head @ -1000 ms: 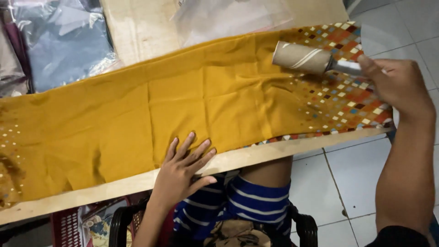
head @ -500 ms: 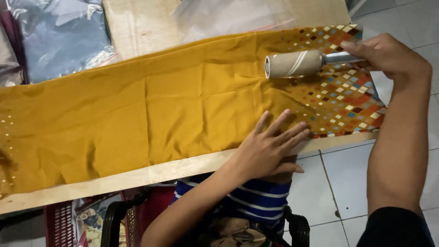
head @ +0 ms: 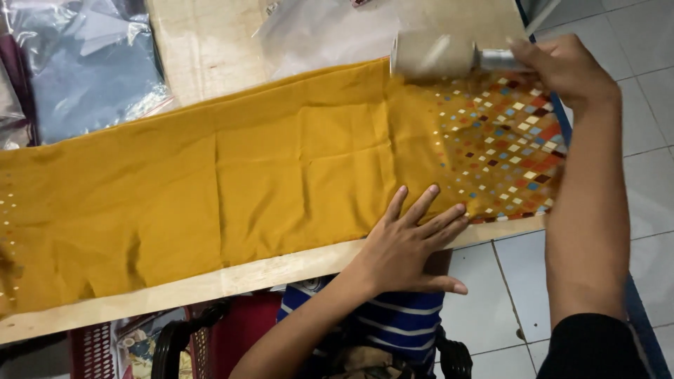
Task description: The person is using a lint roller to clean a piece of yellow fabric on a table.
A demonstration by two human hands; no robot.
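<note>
Toward two o'clock, at the far edge of the mustard-yellow cloth [head: 246,182], the right hand [head: 562,70] is closed around the silvery handle of a lint roller [head: 432,55], whose pale drum now rests on the cloth's upper border; half a second ago it sat lower, over the patch of small coloured squares [head: 509,151], so it has travelled away from the body. The left hand [head: 411,242] lies open and flat, fingers spread, pressing the cloth's near edge at about five o'clock; it has kept roughly that spot, having slid there from further left a second ago. The cloth is stretched across a pale wooden board [head: 210,281] from nine to three o'clock. At eleven o'clock lies a clear plastic bag [head: 91,70] with folded blue-grey fabric inside, and at twelve o'clock another clear plastic wrapper [head: 316,35], its contents unclear. A red perforated basket [head: 98,347] at seven o'clock holds printed packets.
</note>
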